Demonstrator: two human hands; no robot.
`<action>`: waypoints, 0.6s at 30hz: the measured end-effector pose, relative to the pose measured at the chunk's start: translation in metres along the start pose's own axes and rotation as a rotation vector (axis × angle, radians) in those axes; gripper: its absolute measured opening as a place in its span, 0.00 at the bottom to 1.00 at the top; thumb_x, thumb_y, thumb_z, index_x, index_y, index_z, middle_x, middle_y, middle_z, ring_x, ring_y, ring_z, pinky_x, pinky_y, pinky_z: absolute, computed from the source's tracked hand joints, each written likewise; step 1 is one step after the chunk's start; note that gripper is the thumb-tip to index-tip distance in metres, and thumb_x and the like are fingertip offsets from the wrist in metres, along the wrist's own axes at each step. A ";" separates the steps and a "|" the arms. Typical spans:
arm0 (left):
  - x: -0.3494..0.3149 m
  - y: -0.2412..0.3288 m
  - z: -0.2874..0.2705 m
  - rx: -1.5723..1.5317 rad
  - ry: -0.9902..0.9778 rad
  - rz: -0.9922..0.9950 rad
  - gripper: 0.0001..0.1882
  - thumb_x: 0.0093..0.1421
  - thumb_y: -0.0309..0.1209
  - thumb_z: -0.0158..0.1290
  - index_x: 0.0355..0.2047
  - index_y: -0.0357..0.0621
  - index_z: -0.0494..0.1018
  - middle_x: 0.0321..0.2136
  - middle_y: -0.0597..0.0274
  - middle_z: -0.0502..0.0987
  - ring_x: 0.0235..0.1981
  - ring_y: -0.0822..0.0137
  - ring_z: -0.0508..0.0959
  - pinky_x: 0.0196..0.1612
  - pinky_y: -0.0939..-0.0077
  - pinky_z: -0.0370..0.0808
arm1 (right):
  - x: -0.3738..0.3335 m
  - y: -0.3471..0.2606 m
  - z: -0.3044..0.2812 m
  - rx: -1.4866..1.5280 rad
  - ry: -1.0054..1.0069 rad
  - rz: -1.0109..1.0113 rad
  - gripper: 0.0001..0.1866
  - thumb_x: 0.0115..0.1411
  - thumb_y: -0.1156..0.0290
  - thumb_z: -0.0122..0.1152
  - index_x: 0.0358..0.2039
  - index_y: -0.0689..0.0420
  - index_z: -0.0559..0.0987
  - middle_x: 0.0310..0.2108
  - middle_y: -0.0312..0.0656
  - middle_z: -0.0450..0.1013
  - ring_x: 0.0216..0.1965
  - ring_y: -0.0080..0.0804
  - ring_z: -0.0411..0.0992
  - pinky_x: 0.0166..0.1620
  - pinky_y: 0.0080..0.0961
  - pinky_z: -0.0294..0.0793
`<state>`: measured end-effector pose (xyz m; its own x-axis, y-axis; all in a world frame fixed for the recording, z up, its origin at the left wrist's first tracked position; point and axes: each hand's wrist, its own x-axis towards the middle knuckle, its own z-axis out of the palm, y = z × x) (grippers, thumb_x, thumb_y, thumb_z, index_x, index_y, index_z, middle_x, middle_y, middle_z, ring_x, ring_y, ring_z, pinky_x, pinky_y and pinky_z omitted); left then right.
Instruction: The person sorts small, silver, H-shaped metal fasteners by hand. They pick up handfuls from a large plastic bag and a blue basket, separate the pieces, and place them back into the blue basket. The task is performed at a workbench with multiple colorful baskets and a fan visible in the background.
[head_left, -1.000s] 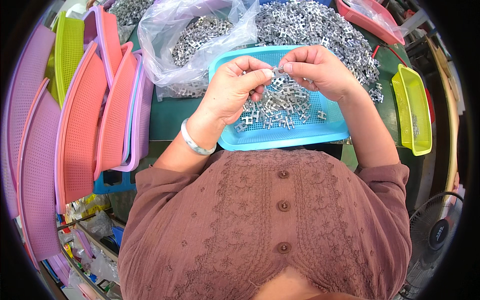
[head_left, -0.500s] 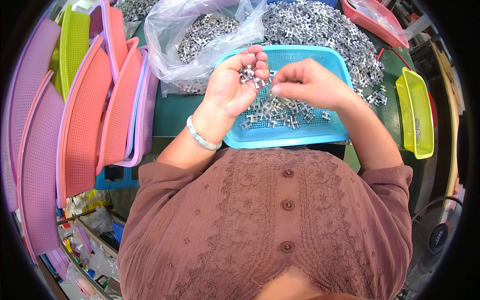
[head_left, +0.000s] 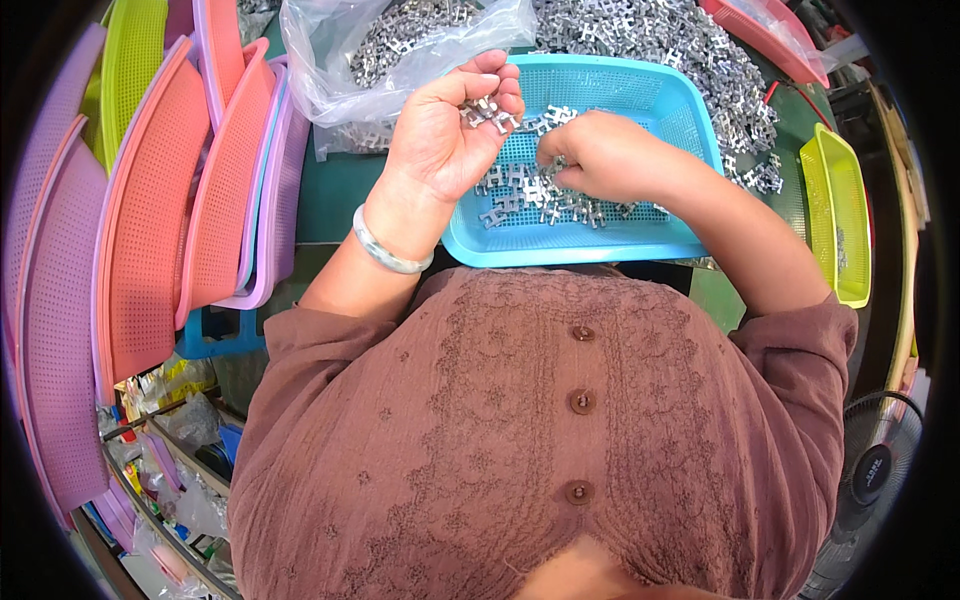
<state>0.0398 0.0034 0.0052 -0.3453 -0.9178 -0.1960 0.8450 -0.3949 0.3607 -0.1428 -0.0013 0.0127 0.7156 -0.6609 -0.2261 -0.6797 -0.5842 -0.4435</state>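
Head view: left hand (head_left: 445, 135) cups metal clips (head_left: 487, 110) (fingers curled); right hand (head_left: 600, 155) pinches clips lying in blue basket (head_left: 680, 110), hands apart.

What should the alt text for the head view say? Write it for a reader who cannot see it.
Seen from above, a person's left hand cups a few small metal pieces while the right hand reaches into more of them in a blue basket. Pink and green baskets stand stacked at the left.
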 end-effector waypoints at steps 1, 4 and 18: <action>-0.001 0.000 -0.001 0.014 0.009 0.004 0.15 0.51 0.16 0.43 0.40 0.28 0.63 0.35 0.47 0.67 0.33 0.61 0.68 0.36 0.73 0.70 | 0.002 0.000 0.003 -0.024 -0.004 0.006 0.13 0.44 0.70 0.58 0.33 0.57 0.77 0.29 0.47 0.73 0.34 0.43 0.72 0.38 0.33 0.70; -0.001 0.003 -0.009 0.017 -0.023 -0.019 0.15 0.50 0.15 0.42 0.40 0.28 0.63 0.36 0.46 0.67 0.35 0.60 0.68 0.38 0.72 0.71 | 0.005 0.000 0.013 -0.009 0.008 -0.030 0.14 0.44 0.70 0.60 0.34 0.58 0.76 0.28 0.47 0.73 0.31 0.41 0.73 0.35 0.33 0.71; -0.005 0.004 -0.013 -0.093 -0.039 -0.053 0.16 0.49 0.16 0.43 0.40 0.28 0.63 0.36 0.45 0.67 0.36 0.57 0.69 0.40 0.69 0.70 | 0.005 0.008 -0.006 0.881 -0.068 0.142 0.07 0.48 0.70 0.58 0.22 0.59 0.72 0.15 0.32 0.66 0.16 0.18 0.62 0.19 0.17 0.59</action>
<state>0.0497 0.0067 -0.0046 -0.4044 -0.8974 -0.1762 0.8587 -0.4389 0.2646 -0.1457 -0.0124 0.0133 0.6610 -0.6538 -0.3684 -0.4126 0.0934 -0.9061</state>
